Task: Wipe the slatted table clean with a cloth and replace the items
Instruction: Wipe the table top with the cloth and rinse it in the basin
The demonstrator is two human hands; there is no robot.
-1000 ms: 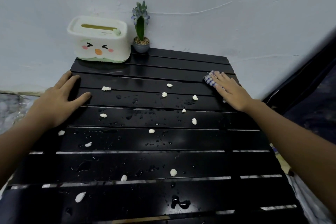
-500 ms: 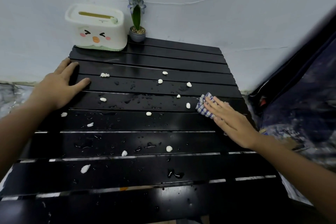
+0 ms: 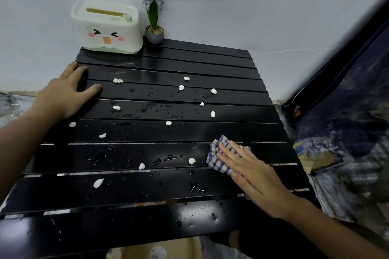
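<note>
Head view shows us looking down on the black slatted table (image 3: 147, 212), and from the nearest slats outward it is plainly not clean: water beads and a small puddle sit on the near boards, and white crumbs (image 3: 98, 183) lie scattered from the near left across the middle to the far right. We judge the wiping to be in its early part, with most of the surface left to cover. At the near right our right hand (image 3: 255, 178) lies flat on the checked cloth (image 3: 217, 156), fingers straight and held close together, pressing it down onto the slat rather than gripping it; the cloth bunches out from under the fingertips toward the left, just beside one crumb. Farther off on the left edge our left hand (image 3: 67, 92) rests on the table with fingers spread and thumb out, holding nothing, apparently steadying the top. At the far left corner the white tissue box (image 3: 107, 27) with its cartoon face stands against the wall, and the small potted plant (image 3: 154, 17) stands just to its right, so both items are on the table, and that far strip under them remains unwiped as far as we can tell.
</note>
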